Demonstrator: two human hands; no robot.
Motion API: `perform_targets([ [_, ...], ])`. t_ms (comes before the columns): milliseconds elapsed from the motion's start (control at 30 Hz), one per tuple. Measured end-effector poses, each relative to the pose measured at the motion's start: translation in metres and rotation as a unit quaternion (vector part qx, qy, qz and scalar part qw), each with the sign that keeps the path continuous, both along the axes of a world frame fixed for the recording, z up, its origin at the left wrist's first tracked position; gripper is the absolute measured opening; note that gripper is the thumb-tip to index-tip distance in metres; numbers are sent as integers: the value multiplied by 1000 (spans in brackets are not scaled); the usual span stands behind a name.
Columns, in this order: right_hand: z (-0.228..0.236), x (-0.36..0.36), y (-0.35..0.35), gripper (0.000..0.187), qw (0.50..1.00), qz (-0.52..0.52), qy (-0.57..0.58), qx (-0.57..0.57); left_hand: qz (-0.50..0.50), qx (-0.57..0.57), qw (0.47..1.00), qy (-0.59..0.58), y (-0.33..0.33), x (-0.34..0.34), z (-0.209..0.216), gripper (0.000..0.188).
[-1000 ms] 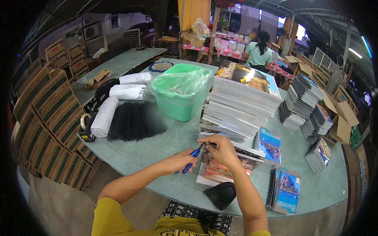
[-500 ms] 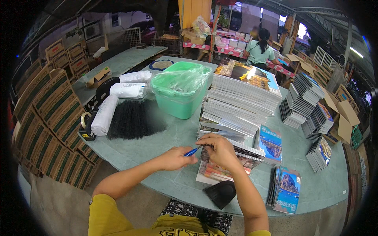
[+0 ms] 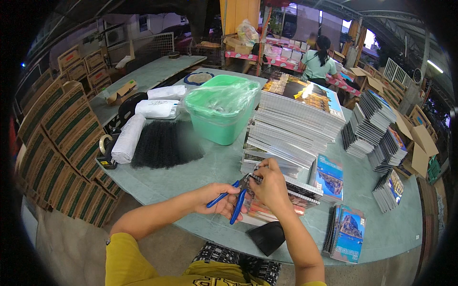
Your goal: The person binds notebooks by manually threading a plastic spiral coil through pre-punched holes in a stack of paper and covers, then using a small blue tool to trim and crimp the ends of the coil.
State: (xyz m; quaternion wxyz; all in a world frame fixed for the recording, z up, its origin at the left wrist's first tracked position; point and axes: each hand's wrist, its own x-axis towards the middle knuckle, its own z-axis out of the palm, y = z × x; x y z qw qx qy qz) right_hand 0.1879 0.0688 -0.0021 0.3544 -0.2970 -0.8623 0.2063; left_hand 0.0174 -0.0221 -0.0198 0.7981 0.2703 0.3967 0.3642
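On the pale green worktop (image 3: 210,167) crowded with notebook stacks, the left hand (image 3: 219,198) is gripping blue-handled pliers (image 3: 234,200), fingers clamped round them, while the right hand (image 3: 272,183) is pinching the spiral-bound notebook (image 3: 298,193) near its wire edge, steadying it at the front.

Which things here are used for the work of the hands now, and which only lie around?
In use:
- blue-handled pliers, held in the left hand
- spiral-bound notebook, under the right hand

Lying about:
- green tub with plastic liner
- black spiral coils
- white rolls
- tape dispenser
- tall notebook stack
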Motion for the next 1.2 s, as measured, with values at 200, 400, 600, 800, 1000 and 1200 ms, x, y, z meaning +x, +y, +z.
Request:
perform_targets([
  [200,-4,-1,0,14,999,-6,26,25,-29,28,999,23,2,-4,-1,39],
  [400,-1,-1,-2,14,1000,-20,6,6,-24,35,994,101,4,7,10,37],
  [600,0,0,0,13,1000,0,13,-18,6,385,729,566,5,-11,-17,29],
  [800,-11,-4,-17,20,993,92,-26,68,219,289,885,292,27,9,2,19],
  [1000,-5,46,-21,21,991,6,-93,93,167,320,672,647,71,-54,1,30],
  [1200,-21,57,-7,19,960,-47,-204,188,426,397,671,459,93,-83,119,31],
])
